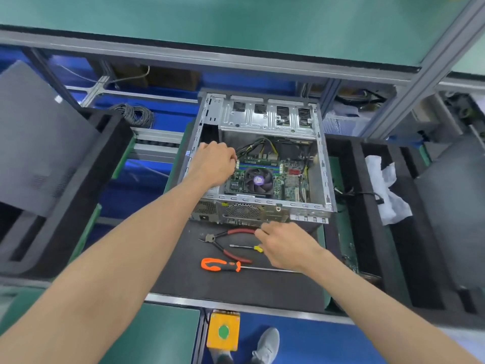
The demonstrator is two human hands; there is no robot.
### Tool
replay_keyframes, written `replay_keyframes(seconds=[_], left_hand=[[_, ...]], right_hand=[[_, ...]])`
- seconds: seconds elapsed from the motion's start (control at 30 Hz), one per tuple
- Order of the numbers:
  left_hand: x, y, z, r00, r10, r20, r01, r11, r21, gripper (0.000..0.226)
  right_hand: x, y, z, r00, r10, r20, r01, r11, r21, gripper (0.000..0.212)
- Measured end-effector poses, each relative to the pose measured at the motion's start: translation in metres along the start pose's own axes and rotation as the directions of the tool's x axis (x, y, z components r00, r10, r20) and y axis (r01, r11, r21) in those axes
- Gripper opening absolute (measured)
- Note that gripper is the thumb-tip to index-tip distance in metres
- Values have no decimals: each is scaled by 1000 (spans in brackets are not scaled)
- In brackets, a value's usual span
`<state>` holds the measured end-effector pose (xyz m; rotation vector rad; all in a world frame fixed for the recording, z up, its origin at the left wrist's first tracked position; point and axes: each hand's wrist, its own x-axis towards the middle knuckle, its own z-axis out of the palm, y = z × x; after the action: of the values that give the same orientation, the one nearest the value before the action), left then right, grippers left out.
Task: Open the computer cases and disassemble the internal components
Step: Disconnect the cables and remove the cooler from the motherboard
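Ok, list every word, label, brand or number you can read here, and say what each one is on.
No text here can be read.
CPU fan hub sticker: purple and round, print too blurred.
Yellow sticker on the computer case rear: too small.
Motherboard markings: too small.
Yellow box below the bench: green round spot only, no lettering visible.
Orange-handled screwdriver and red-handled pliers: no brand visible.

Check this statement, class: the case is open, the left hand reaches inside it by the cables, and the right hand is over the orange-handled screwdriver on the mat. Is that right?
Not quite. The head view shows the right hand over the red-handled pliers and the small yellow-tipped tool; the orange-handled screwdriver lies untouched nearer the person. The open case and left hand are as stated.
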<state>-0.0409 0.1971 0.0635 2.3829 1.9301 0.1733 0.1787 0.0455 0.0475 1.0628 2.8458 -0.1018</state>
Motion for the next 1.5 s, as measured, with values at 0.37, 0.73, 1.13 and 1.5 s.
replay_keyframes(seconds=[0.37, 0.73, 1.13, 1.5], left_hand=[[1, -1, 2, 1000, 15, 22, -16, 1000, 9, 36], [2, -1, -1, 998, 10, 54, -11, 1000, 9, 35], [14, 24, -2, 954, 249, 165, -256, 966, 26, 32], [19, 35, 12, 923, 299, 243, -352, 912, 213, 88]], right_hand=[[3, 2, 43, 949, 210, 237, -211, 977, -23, 25], [-9, 37, -69, 852, 344, -394, -175, 897, 406, 15], [63, 116, -123, 821, 568, -49, -529, 791, 307, 18], [83, 121, -116, 876, 483, 12, -481, 870, 110, 19]])
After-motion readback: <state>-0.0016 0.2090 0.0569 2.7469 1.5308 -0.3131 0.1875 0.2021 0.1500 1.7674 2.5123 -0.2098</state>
